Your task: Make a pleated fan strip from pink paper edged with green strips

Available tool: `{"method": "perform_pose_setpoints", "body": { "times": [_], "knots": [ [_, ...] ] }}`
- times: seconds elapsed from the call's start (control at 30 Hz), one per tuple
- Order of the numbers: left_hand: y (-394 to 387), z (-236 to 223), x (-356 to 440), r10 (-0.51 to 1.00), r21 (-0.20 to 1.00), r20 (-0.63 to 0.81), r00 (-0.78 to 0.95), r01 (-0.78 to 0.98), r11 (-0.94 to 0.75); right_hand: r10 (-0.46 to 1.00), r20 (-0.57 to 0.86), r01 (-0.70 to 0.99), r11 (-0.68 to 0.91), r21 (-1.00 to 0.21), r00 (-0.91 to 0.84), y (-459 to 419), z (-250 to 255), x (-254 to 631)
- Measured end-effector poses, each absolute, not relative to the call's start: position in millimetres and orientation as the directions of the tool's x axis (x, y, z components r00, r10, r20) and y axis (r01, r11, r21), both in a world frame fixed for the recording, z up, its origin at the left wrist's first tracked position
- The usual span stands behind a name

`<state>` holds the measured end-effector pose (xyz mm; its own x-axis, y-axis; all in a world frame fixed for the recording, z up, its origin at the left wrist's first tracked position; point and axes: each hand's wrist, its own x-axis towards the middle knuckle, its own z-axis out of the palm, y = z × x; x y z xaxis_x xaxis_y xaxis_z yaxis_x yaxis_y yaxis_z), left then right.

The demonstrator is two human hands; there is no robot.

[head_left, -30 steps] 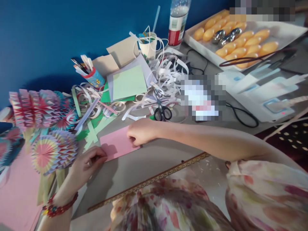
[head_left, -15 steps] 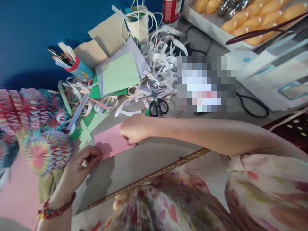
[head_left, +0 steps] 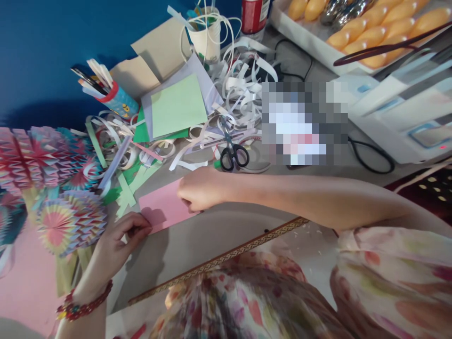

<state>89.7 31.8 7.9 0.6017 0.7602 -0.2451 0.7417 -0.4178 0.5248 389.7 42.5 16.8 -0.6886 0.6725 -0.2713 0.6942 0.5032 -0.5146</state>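
A pink sheet of paper (head_left: 162, 205) lies flat on the grey table (head_left: 212, 235). My right hand (head_left: 199, 188) rests on its right end, fingers curled and pinching the paper's edge. My left hand (head_left: 118, 240), with a beaded bracelet at the wrist, pinches the sheet's lower left corner between thumb and fingers. Black-handled scissors (head_left: 233, 153) lie just beyond my right hand among paper strips.
Colourful folded paper fans (head_left: 67, 221) sit at the left. White and green paper strips (head_left: 243, 89), a green sheet (head_left: 178, 106), a cup of pens (head_left: 115, 96), a paper cup (head_left: 208, 40), a bottle (head_left: 252, 16), a tray of yellow pieces (head_left: 381, 23) and a white device (head_left: 406, 117) crowd the back.
The view has dropped slightly towards the table since a second ago. Both hands have stayed on the pink paper with hardly any movement.
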Motion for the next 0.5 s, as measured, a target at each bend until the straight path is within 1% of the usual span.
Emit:
{"method": "perform_pose_setpoints", "body": {
  "times": [0.17,0.37,0.5],
  "knots": [
    [32.7,9.2,91.1,0.762,0.507,-0.249,0.597,0.751,-0.423,0.678,-0.281,0.704,0.494,-0.509,-0.679,41.4,17.2,390.1],
    [33.7,11.1,95.0,0.744,0.519,-0.244,0.622,0.732,-0.442,0.689,-0.283,0.717,0.491,-0.495,-0.667,39.2,16.4,390.0],
    [33.5,13.6,98.3,0.737,0.520,-0.253,0.626,0.731,-0.442,0.690,-0.316,0.737,0.474,-0.482,-0.651,38.1,19.6,389.9]
  ]
}}
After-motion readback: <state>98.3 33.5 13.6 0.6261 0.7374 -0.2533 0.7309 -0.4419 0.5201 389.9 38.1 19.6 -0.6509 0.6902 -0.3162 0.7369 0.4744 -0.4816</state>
